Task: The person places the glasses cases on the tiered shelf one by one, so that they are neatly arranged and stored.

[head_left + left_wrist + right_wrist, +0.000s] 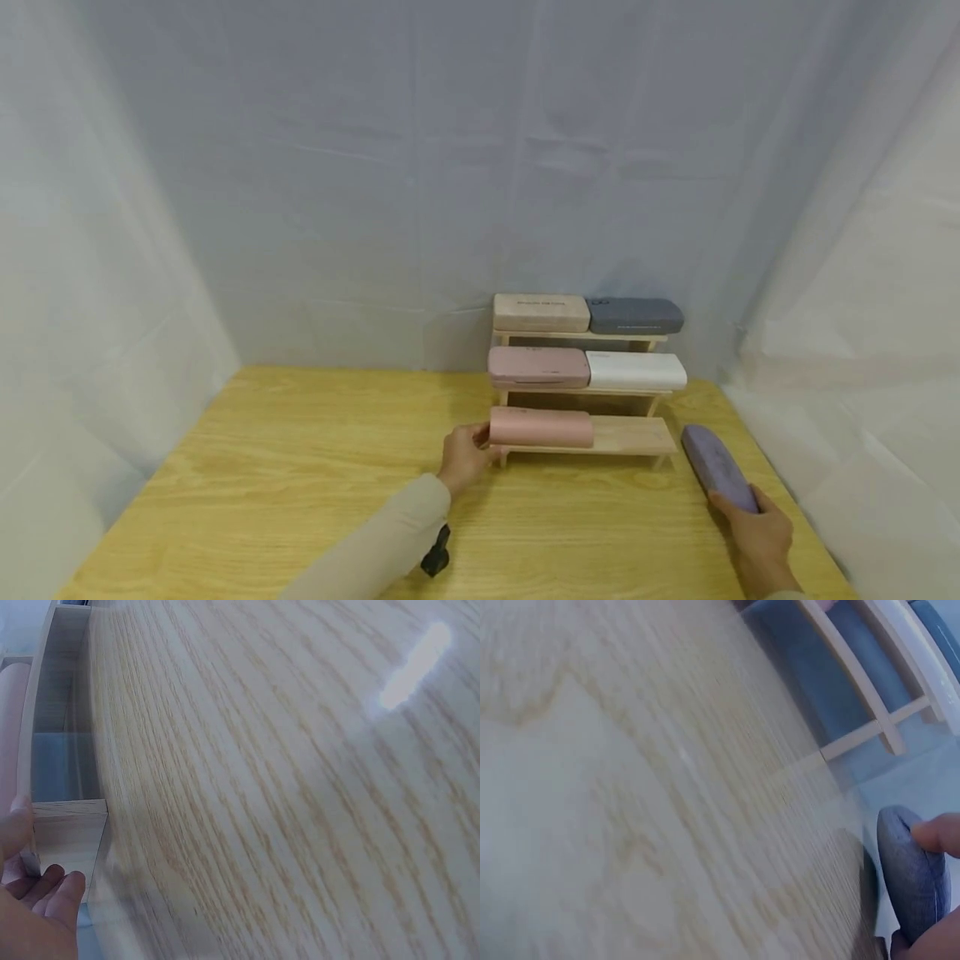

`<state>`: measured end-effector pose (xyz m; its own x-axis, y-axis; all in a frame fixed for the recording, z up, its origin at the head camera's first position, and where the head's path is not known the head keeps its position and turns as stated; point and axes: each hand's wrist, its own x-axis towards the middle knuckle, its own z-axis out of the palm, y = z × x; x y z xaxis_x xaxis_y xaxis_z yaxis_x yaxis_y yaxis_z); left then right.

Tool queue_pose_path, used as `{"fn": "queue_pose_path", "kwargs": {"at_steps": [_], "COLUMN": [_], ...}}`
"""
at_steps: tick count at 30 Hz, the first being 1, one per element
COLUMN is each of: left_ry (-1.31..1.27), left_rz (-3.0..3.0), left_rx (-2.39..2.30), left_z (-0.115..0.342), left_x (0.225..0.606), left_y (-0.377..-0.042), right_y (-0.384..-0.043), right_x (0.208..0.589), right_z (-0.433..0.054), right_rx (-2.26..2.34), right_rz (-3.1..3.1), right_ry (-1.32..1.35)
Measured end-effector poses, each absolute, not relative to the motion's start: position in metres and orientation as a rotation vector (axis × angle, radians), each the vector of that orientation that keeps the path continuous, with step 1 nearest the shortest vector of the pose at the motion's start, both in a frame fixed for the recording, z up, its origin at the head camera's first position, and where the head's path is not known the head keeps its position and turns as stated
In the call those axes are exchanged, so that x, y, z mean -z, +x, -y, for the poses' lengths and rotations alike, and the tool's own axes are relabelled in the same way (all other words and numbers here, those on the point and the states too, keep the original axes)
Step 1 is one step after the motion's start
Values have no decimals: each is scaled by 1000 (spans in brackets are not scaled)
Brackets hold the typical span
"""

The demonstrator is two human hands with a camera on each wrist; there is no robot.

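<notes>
At the left end of the lowest shelf, my left hand [462,458] holds the end of a rounded pink glasses case [542,427]. In the left wrist view, the thumb [15,829] lies by the case and the shelf's front edge, with curled fingers [56,892] below; their exact contact is partly hidden. Right of the wooden rack [630,435], my right hand [761,533] grips a purple glasses case [718,467] by its near end. The right wrist view shows the thumb [937,834] pressed on that purple case [911,870], its far end pointing away.
A pink case [538,367] and a white case [636,371] share the middle shelf. Above them sit a beige case [541,313] and a blue-grey case [636,316]. The rack stands on a wood-grain table [315,467], with pale sheeting [337,208] behind and at both sides.
</notes>
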<state>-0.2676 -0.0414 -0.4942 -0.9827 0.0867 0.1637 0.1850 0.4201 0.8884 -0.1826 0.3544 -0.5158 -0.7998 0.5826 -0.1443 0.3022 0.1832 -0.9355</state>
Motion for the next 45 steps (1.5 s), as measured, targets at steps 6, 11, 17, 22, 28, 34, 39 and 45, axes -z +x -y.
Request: {"fn": "queue_pose_path", "kwargs": {"at_steps": [6,11,17,22,28,34,39,45], "left_ry": [-270,-282,-277,-276,-295,-305,-295,-299], "left_rz": [2552,2539,2544,2544,2537,2538,2554,2543], "left_rx": [1614,1607,1617,1621,1620,1615,1619,1622], "left_z": [41,42,42,43,43,43,43,43], "left_x": [493,492,491,492,492,492,494,492], "left_y": [-268,-269,-268,-268,-268,-268,-268,-265], "right_y": [-177,-172,-166,-165,-169,-177,-188,-203], "right_x": [510,503,489,481,473,462,456,455], "right_z": [-366,-374,-385,-390,-391,-387,-385,-384], "right_rx": [-1757,-1854,-1556,-1580,-1671,-1561,-1631,-1764], "right_rz": [2222,2210,2515,2604,2630,2685,2698,2708], "right_ry": [-809,-740,-633,-482,-289,-137,1,187]}}
